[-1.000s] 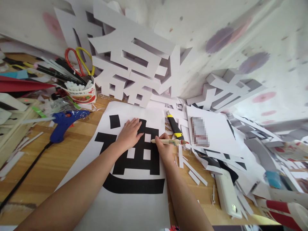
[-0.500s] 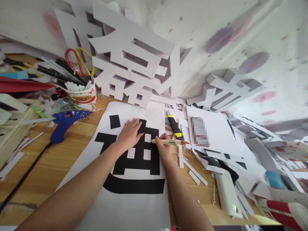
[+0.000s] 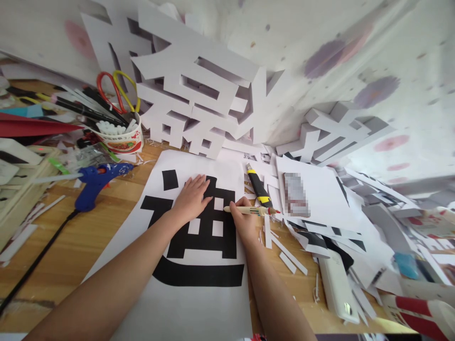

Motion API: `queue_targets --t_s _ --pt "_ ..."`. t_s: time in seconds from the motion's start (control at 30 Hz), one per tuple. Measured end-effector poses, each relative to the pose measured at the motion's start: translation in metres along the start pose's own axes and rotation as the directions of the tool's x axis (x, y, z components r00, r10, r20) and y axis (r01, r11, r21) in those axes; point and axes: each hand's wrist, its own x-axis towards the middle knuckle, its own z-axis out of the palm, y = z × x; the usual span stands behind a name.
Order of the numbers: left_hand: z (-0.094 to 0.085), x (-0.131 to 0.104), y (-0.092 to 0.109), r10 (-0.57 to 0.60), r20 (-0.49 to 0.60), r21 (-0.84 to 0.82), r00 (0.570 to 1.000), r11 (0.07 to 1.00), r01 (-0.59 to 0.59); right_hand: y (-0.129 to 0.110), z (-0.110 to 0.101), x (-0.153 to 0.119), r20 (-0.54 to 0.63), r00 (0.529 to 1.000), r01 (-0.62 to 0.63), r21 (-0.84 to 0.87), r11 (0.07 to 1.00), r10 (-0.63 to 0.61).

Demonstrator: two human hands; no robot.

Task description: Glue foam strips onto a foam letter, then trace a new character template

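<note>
A white sheet (image 3: 199, 312) lies on the wooden table, bearing black character pieces (image 3: 204, 274). My left hand (image 3: 190, 201) rests flat with fingers spread over the upper left of the large black shape. At that shape's right edge, my right hand (image 3: 243, 220) holds a cream multicolour pen (image 3: 254, 210) between its fingers. One end of the pen is over the black shape and its red end points right. Just beyond this hand lies a black and yellow utility knife (image 3: 259, 185).
On the left are a blue glue gun (image 3: 87, 187) and a cup (image 3: 122, 141) with pens and scissors. White cut-out characters (image 3: 192, 76) stand at the back. Paper scraps, a blurred phone-like object (image 3: 296, 194) and a white device (image 3: 337, 286) lie on the right.
</note>
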Motion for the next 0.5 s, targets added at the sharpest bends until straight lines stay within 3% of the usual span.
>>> queue_targets --t_s 0.5 --pt "-0.0005 -0.0001 0.0004 -0.004 0.003 -0.023 1.000 1.000 0.004 0.0018 0.0003 0.0002 0.016 1.000 -0.005 0.021 1.000 0.005"
